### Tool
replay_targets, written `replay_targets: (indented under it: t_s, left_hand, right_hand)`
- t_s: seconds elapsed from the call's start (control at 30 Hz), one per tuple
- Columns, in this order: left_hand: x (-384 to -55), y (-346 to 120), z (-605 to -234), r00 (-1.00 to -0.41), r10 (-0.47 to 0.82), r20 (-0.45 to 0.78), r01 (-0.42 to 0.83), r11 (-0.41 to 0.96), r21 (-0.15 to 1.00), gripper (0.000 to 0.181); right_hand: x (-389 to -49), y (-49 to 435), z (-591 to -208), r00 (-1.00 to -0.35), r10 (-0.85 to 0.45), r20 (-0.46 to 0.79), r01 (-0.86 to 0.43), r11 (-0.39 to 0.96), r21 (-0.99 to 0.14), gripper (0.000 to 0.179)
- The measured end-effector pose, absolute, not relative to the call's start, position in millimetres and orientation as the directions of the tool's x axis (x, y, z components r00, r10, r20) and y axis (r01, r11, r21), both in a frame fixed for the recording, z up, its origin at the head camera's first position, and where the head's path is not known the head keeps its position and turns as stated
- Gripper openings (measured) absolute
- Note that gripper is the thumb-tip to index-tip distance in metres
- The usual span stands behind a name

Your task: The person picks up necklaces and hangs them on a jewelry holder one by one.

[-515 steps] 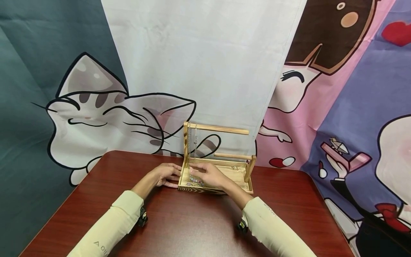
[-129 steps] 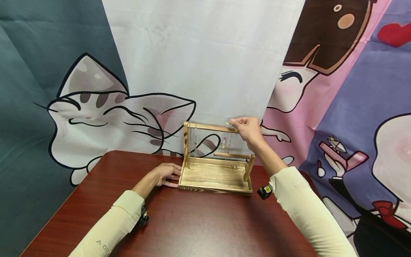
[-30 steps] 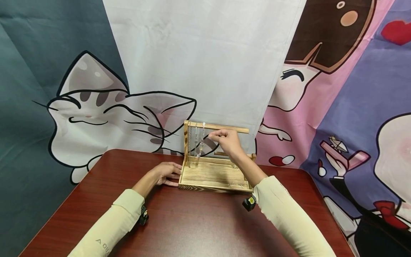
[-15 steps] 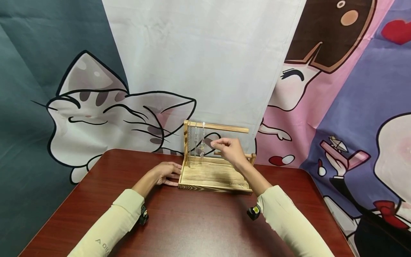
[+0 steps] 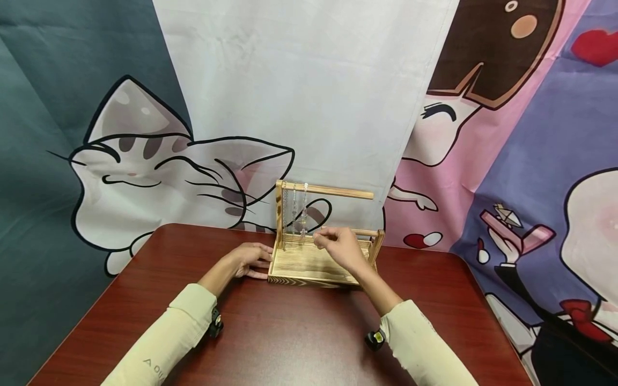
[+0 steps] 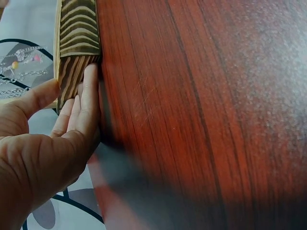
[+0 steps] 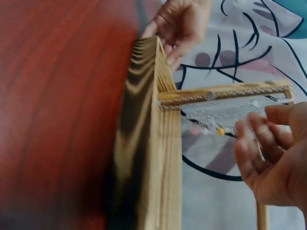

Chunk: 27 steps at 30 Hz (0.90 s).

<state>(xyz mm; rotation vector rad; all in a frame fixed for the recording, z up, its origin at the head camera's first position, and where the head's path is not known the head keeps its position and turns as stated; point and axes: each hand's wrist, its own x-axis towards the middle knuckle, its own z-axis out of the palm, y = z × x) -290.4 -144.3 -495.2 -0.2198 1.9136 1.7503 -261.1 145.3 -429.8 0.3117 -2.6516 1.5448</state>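
Note:
A wooden jewelry stand [image 5: 309,281] with a shallow tray and two bars stands on the table. From its upper bar [image 5: 340,191] hang a silver chain [image 5: 285,214], a second thin necklace [image 5: 294,206] and a beaded necklace [image 5: 304,206], whose pink and yellow beads show in the right wrist view. My left hand [image 5: 250,259] rests against the tray's left end, with fairly straight fingers and the thumb at its edge. Just right of the beaded necklace, over the tray, is my right hand [image 5: 340,245]; its fingers [image 7: 261,139] are loosely bent and hold nothing.
The stand's lower bar [image 5: 366,232] lies behind my right hand, fixed to a short post [image 5: 377,246] at the right. A dark red table [image 5: 289,332] extends in front. Close behind it hangs a printed cartoon backdrop [image 5: 309,107].
Earlier the beaded necklace lay in the tray, then my right hand held it at the upper bar's right end. It hangs third from the left now; my emptied right hand has moved down.

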Motion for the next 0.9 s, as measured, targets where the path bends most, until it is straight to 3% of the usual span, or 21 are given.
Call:
replay_targets:
  t_s: [0.23, 0.43, 0.63, 0.9]
  left_hand:
    - [-289.6, -144.7, -494.4, -0.848, 0.218, -0.482, -0.462, 0.140, 0.876, 0.049]
    - [-289.3, -144.1, -494.0, -0.849, 0.216, -0.482, -0.460, 0.145, 0.876, 0.048]
    - [-289.3, -143.9, -493.8, -0.850, 0.214, -0.482, -0.460, 0.145, 0.876, 0.048]
    - [-289.6, -143.5, -493.9, -0.847, 0.212, -0.488, -0.467, 0.143, 0.873, 0.048]
  right_hand:
    - [-251.6, 133.2, -452.8, -0.974, -0.184, 0.134, -0.224, 0.669, -0.709, 0.041]
    - [-243.6, 121.7, -470.2, -0.996, -0.076, 0.045, -0.086, 0.745, -0.662, 0.073]
    - [-242.8, 107.3, -493.0, -0.999, -0.004, 0.050, -0.033, 0.795, -0.606, 0.089]
    - [-250.2, 93.7, -519.8, -0.985, 0.151, -0.087, 0.173, 0.814, -0.555, 0.110]
